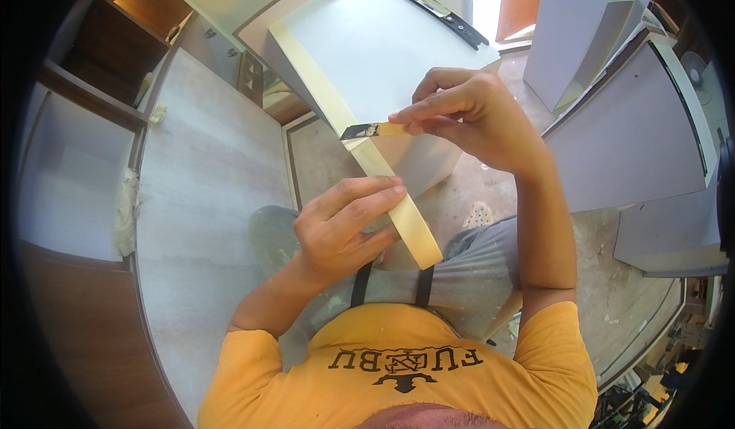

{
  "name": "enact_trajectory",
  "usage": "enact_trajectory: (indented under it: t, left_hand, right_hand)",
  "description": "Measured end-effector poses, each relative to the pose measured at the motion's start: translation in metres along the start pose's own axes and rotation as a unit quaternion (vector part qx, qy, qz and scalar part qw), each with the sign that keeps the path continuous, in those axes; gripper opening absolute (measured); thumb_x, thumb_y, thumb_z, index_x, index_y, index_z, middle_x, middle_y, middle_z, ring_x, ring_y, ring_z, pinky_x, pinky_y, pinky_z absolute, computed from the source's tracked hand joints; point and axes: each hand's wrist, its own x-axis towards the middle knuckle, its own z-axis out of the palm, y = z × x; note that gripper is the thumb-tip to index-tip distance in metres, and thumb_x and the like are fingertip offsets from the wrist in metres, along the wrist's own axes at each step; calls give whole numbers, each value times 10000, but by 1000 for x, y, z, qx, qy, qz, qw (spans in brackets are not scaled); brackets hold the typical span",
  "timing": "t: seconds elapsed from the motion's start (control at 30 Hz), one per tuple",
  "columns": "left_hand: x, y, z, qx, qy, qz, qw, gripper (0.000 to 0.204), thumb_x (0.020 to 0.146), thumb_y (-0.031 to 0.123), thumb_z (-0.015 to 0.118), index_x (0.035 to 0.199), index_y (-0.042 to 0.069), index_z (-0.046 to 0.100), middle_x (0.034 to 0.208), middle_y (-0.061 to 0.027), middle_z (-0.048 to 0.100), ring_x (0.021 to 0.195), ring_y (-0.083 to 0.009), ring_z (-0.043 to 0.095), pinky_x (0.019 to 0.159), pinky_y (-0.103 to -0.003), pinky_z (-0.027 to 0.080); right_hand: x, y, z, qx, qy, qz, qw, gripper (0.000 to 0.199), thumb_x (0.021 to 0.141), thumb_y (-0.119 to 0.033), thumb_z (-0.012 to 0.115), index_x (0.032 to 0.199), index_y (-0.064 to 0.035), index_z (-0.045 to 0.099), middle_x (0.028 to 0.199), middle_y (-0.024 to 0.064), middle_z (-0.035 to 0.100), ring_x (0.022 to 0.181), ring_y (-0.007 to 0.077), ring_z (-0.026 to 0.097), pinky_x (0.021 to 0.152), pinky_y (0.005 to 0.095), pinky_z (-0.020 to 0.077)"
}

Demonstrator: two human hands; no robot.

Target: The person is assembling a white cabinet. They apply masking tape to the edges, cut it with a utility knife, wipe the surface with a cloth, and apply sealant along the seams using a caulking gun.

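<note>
Clamped between thumb and fingers, the left hand (344, 226) steadies the near end of a long white rectangular board with a pale yellow raw edge (383, 169), which slants up and away over the person's grey-trousered lap. Further right, the right hand (467, 115) pinches a small dark-tipped scrap of edging strip (373, 130) against that edge, fingertips pressed together on it. Behind, right of the board, stands a white cabinet box (582, 31).
</note>
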Motion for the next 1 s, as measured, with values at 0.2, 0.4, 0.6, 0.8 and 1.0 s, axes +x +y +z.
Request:
enact_trajectory:
  t: [0.2,0.4,0.6,0.8,1.0]
  left_hand:
    - [5,3,-7,12,3,-2,1000,507,731,133,1015,1183,81,789,1098,-116,804,923,-221,807,780,-305,678]
    - [9,8,-9,5,19,-6,1000,518,728,122,1014,1192,74,789,1092,-120,803,931,-226,806,791,-311,677]
    - [8,6,-7,-4,12,-14,1000,504,730,118,1009,1183,77,792,1071,-113,804,919,-222,806,781,-306,674]
    - [6,2,-6,8,-1,-8,1000,486,740,128,1003,1177,85,794,1063,-101,807,914,-222,810,772,-305,673]
    - [6,5,-8,-1,-10,-24,1000,460,745,111,988,1164,89,800,1070,-99,813,931,-220,812,781,-308,674]
  right_hand:
    - [-1,2,3,-5,1,6,1000,323,888,114,745,1125,-71,865,921,83,753,826,180,763,771,290,623]
    - [-1,3,5,-45,2,8,999,355,864,77,820,1151,-123,874,947,56,706,835,157,729,769,284,623]
    - [-1,0,7,-34,0,17,999,341,857,73,835,1128,-129,881,939,56,695,851,167,739,793,291,652]
    - [-1,1,7,-46,6,5,999,244,874,9,859,1066,-137,893,886,38,672,804,156,703,719,298,606]
    - [0,2,7,-77,9,-5,997,101,886,-72,877,977,-115,888,819,25,627,756,173,642,667,334,534]
